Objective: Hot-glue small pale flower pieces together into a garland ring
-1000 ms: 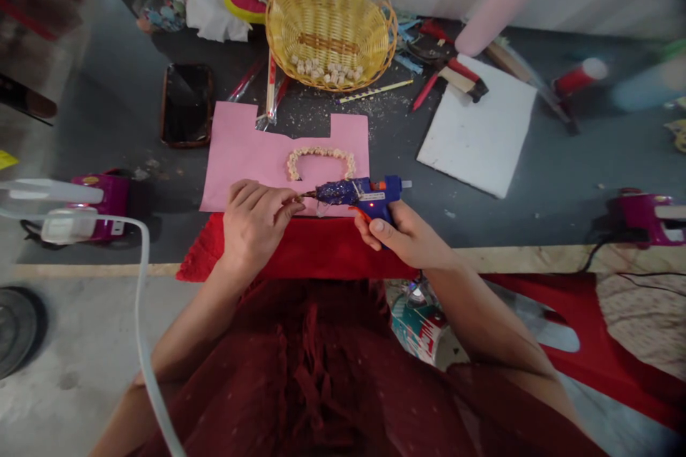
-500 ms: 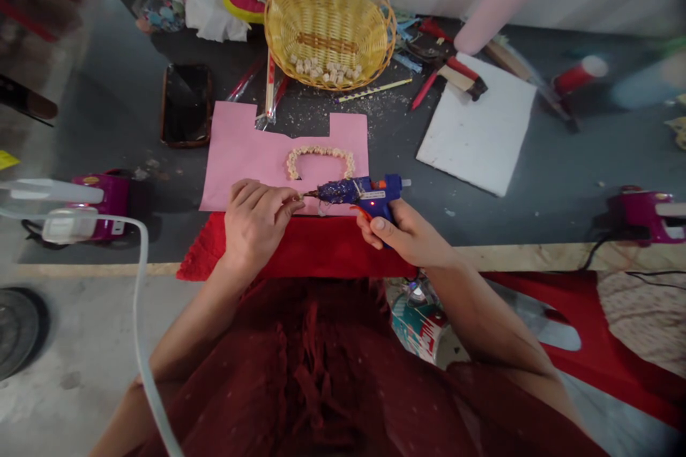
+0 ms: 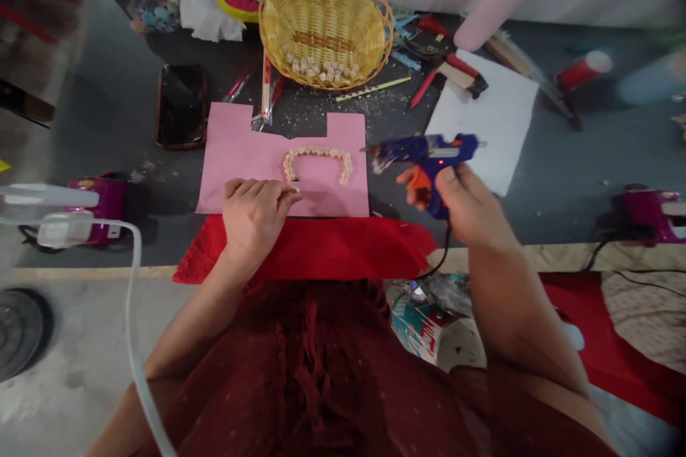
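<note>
My left hand [image 3: 256,218] is closed in a pinch over the lower part of the pink sheet [image 3: 236,143]. A tiny pale piece [image 3: 295,190] shows at its fingertips, too small to identify. My right hand [image 3: 466,203] grips a blue glue gun [image 3: 423,151] with an orange trigger, its nozzle pointing left, raised between the pink sheet and a white board [image 3: 498,132]. On the pink sheet, just beyond my left fingertips, a curved row of small cream pieces [image 3: 317,151] forms an arch. A red cloth [image 3: 332,250] lies along the table's front edge, below the sheet.
A yellow wicker basket [image 3: 326,14] with small pale cubes [image 3: 321,70] stands at the back. A dark phone [image 3: 182,107] lies left of the sheet. Purple power blocks [image 3: 107,208] sit at both sides, with a white cable on the left. Pliers [image 3: 464,71] rest by the white board.
My right hand has carried the glue gun away from my left fingertips, to the right and slightly up. My left hand stays almost where it was, still pinching.
</note>
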Tool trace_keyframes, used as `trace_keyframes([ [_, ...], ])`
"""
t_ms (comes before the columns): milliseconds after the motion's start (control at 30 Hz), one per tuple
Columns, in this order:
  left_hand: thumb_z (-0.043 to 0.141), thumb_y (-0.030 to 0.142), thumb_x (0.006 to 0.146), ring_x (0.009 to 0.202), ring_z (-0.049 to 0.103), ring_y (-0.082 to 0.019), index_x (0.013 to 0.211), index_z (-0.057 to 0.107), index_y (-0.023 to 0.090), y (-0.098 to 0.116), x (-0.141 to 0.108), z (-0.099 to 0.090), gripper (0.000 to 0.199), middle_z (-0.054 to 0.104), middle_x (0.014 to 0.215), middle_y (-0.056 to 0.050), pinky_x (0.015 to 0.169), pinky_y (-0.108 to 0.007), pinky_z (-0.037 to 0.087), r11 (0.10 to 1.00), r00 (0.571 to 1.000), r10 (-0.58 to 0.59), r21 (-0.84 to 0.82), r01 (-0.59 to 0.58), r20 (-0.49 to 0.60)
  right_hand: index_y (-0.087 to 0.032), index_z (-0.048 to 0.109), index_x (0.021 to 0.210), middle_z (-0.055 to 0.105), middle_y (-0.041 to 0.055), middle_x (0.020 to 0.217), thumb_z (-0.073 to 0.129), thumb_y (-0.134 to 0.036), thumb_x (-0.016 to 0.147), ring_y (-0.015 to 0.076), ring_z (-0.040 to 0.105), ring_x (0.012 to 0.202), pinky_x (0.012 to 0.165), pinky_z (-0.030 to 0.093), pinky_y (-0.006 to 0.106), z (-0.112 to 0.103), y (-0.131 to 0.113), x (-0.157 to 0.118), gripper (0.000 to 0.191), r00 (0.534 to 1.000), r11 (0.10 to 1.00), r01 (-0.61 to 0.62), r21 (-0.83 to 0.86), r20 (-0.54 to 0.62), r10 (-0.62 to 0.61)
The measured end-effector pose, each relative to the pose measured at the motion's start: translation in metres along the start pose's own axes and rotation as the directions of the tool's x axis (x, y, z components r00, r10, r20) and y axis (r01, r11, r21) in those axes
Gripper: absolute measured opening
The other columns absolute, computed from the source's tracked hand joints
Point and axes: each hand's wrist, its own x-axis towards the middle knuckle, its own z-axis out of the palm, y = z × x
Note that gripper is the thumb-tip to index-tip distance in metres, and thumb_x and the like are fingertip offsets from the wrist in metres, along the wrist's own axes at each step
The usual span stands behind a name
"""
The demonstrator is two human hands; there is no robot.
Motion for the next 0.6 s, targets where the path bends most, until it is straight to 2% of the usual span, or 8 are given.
trace_keyframes([
  [67, 0.062, 0.043, 0.093, 0.075, 0.07, -0.024, 0.083, 0.069, 0.022, -0.001, 0.003, 0.003, 0.024, 0.077, 0.08, -0.005, 0.08, -0.042, 0.043, 1.0, 0.999, -0.003, 0.031, 0.002, 0.037, -0.016, 0.058, 0.106, 0.069, 0.0146, 0.103, 0.044, -0.05, 0.1, 0.0114, 0.06, 0.071, 0.062, 0.045, 0.029, -0.022, 0.006, 0.011, 0.037, 0.977, 0.985, -0.052, -0.162, -0.213, 0.016],
  [100, 0.063, 0.042, 0.093, 0.075, 0.07, -0.025, 0.082, 0.069, 0.022, -0.001, 0.004, 0.003, 0.023, 0.077, 0.08, -0.005, 0.08, -0.042, 0.042, 0.999, 0.999, -0.002, 0.046, 0.0, 0.052, -0.016, 0.058, 0.107, 0.069, 0.0137, 0.097, 0.043, -0.048, 0.101, 0.0104, 0.057, 0.066, 0.062, 0.043, 0.029, -0.033, 0.009, 0.017, 0.036, 0.949, 0.952, -0.133, -0.276, -0.312, 0.043],
  [167, 0.064, 0.04, 0.092, 0.075, 0.07, -0.025, 0.082, 0.069, 0.022, -0.001, 0.007, 0.005, 0.022, 0.077, 0.08, -0.005, 0.079, -0.043, 0.042, 0.997, 0.997, -0.008, 0.079, 0.002, 0.072, -0.014, 0.061, 0.106, 0.07, 0.0144, 0.092, 0.041, -0.044, 0.102, 0.0114, 0.058, 0.069, 0.067, 0.041, 0.032, -0.051, 0.016, 0.028, 0.036, 0.896, 0.816, -0.315, -0.485, -0.435, 0.087],
  [267, 0.063, 0.042, 0.093, 0.074, 0.069, -0.025, 0.082, 0.069, 0.022, 0.0, 0.012, 0.004, 0.023, 0.077, 0.08, -0.005, 0.078, -0.043, 0.042, 0.993, 0.994, -0.031, 0.117, 0.018, 0.109, -0.012, 0.064, 0.11, 0.068, 0.0233, 0.107, 0.039, -0.039, 0.103, 0.0173, 0.062, 0.091, 0.076, 0.038, 0.036, -0.068, 0.021, 0.039, 0.037, 0.881, 0.577, -0.439, -0.688, -0.455, 0.127],
  [367, 0.062, 0.043, 0.094, 0.076, 0.069, -0.025, 0.082, 0.068, 0.022, 0.001, 0.015, 0.004, 0.025, 0.076, 0.079, -0.006, 0.078, -0.043, 0.042, 0.99, 0.988, -0.053, 0.137, 0.034, 0.142, -0.011, 0.066, 0.108, 0.067, 0.0282, 0.111, 0.037, -0.041, 0.103, 0.0203, 0.062, 0.096, 0.076, 0.036, 0.037, -0.075, 0.024, 0.042, 0.042, 0.881, 0.47, -0.466, -0.749, -0.439, 0.175],
  [433, 0.06, 0.043, 0.095, 0.076, 0.069, -0.026, 0.083, 0.068, 0.021, 0.001, 0.016, 0.005, 0.026, 0.076, 0.079, -0.006, 0.079, -0.042, 0.042, 0.989, 0.987, -0.048, 0.146, 0.026, 0.15, -0.013, 0.067, 0.1, 0.07, 0.0249, 0.104, 0.038, -0.041, 0.103, 0.0191, 0.061, 0.09, 0.075, 0.035, 0.035, -0.076, 0.027, 0.043, 0.041, 0.881, 0.491, -0.462, -0.738, -0.444, 0.162],
  [533, 0.058, 0.047, 0.095, 0.077, 0.07, -0.026, 0.085, 0.068, 0.022, -0.002, 0.015, 0.007, 0.028, 0.076, 0.081, -0.005, 0.079, -0.042, 0.042, 0.99, 0.99, -0.018, 0.138, -0.001, 0.137, -0.016, 0.065, 0.087, 0.07, 0.0149, 0.087, 0.035, -0.04, 0.103, 0.0151, 0.058, 0.078, 0.073, 0.037, 0.031, -0.077, 0.029, 0.041, 0.042, 0.899, 0.618, -0.396, -0.679, -0.423, 0.111],
  [600, 0.057, 0.049, 0.095, 0.076, 0.069, -0.026, 0.086, 0.069, 0.022, -0.004, 0.014, 0.008, 0.03, 0.076, 0.078, -0.005, 0.079, -0.042, 0.042, 0.99, 0.992, -0.014, 0.137, -0.003, 0.123, -0.017, 0.063, 0.078, 0.067, 0.0095, 0.077, 0.035, -0.042, 0.102, 0.0133, 0.056, 0.071, 0.071, 0.037, 0.029, -0.079, 0.028, 0.038, 0.044, 0.903, 0.655, -0.371, -0.658, -0.421, 0.089],
])
